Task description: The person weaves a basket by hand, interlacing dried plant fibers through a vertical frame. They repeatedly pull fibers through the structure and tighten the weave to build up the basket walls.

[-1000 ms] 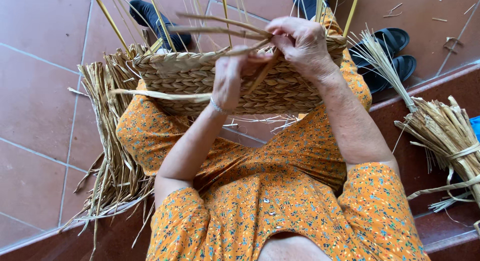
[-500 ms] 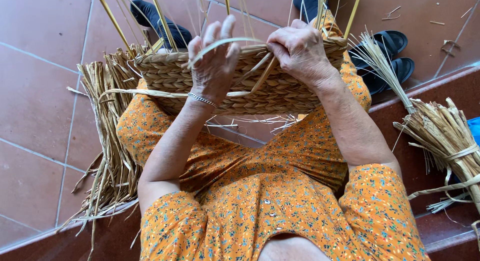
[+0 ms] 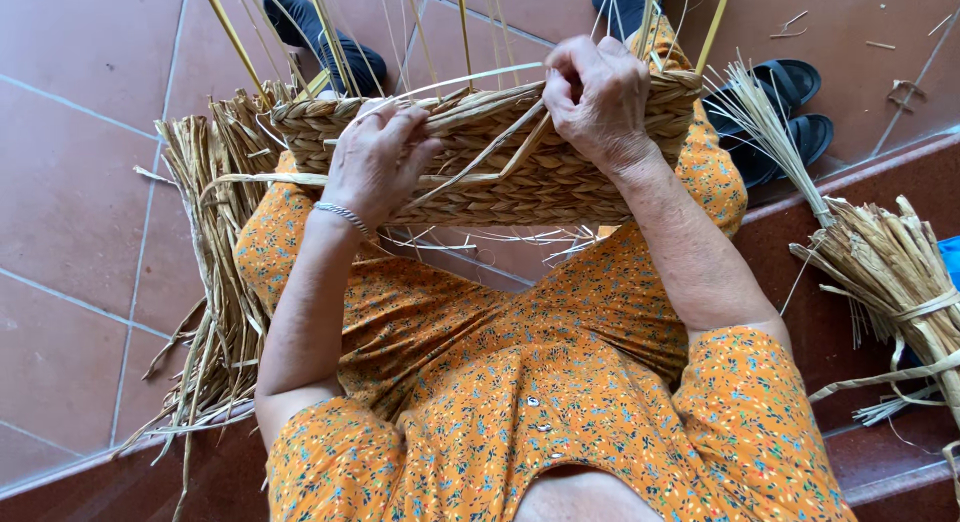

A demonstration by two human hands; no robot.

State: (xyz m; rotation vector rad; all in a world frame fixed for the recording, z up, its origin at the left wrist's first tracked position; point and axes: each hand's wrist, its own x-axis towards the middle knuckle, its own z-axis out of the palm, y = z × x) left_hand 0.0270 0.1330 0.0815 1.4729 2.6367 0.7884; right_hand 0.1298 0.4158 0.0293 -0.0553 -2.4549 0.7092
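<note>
The left hand (image 3: 375, 162) has dropped onto the half-woven straw basket (image 3: 500, 152), fingers spread flat; the right hand (image 3: 597, 100) pinches a pale strand (image 3: 480, 159) slanting down-left toward it.

One view only, from the person's head, looking steeply down and close over the orange dress (image 3: 560, 402) onto the lap. The woven basket (image 3: 500, 152) sits high in frame (upper stakes cut off by the top edge), tiled floor (image 3: 70, 182) left, dark step (image 3: 850, 312) right.
</note>
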